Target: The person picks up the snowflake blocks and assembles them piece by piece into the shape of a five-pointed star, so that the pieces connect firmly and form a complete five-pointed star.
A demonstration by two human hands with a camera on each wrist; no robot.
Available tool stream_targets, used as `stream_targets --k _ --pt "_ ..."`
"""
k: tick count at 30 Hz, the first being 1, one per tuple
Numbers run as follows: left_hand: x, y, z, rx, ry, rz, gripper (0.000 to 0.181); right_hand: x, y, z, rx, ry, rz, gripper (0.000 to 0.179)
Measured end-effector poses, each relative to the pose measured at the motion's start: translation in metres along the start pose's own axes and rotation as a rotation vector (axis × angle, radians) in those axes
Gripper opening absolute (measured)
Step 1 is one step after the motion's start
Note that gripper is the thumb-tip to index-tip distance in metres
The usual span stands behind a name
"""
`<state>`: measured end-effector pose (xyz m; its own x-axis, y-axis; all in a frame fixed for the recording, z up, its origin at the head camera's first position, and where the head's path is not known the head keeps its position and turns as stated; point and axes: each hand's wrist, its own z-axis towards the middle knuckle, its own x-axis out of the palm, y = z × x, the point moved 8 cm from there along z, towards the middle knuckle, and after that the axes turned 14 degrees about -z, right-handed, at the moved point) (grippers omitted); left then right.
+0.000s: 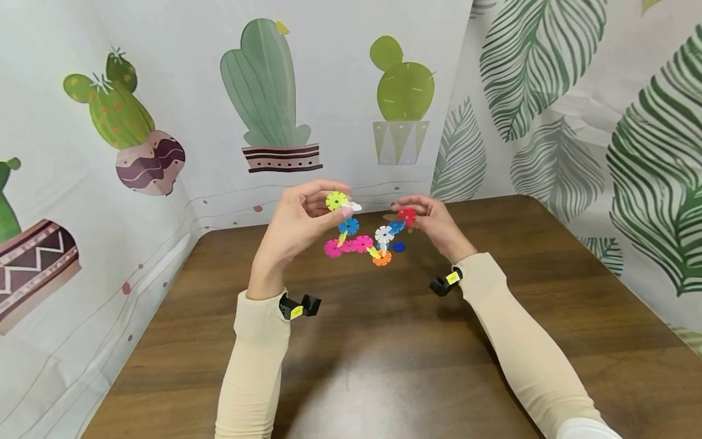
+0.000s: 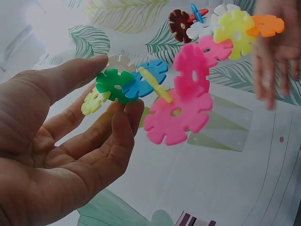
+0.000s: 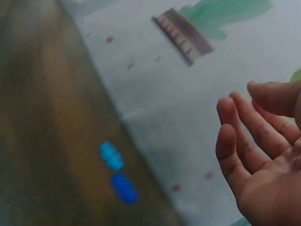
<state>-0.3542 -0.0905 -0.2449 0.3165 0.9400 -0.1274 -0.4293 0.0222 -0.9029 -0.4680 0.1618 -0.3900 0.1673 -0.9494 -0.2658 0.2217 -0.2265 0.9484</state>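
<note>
My left hand pinches one end of a chain of interlocked flower-shaped plastic discs above the table. In the left wrist view, the thumb and fingers hold it around a green disc, with a yellow disc and a blue disc joined beside it. Pink discs continue the chain toward white, yellow and orange ones. At the far end sits a red disc, close to my right hand. That hand is empty in the right wrist view, its fingers loosely bent.
Two loose blue discs, one light and one dark, lie on the brown wooden table below the chain. Behind the table hangs a white cloth printed with cacti and leaves.
</note>
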Motion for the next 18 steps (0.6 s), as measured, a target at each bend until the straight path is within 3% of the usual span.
stream_targets --k 4,9,18 --pt "0.0 0.0 0.0 0.0 0.004 0.003 0.03 0.007 -0.037 0.003 0.119 0.012 -0.035 0.043" --pt "0.0 0.001 0.001 0.001 0.008 -0.012 0.028 0.015 -0.067 0.002 0.188 0.03 -0.198 0.045" --pt "0.002 0.002 0.001 0.004 0.017 -0.011 0.029 0.021 -0.08 0.005 0.138 0.024 -0.364 0.048"
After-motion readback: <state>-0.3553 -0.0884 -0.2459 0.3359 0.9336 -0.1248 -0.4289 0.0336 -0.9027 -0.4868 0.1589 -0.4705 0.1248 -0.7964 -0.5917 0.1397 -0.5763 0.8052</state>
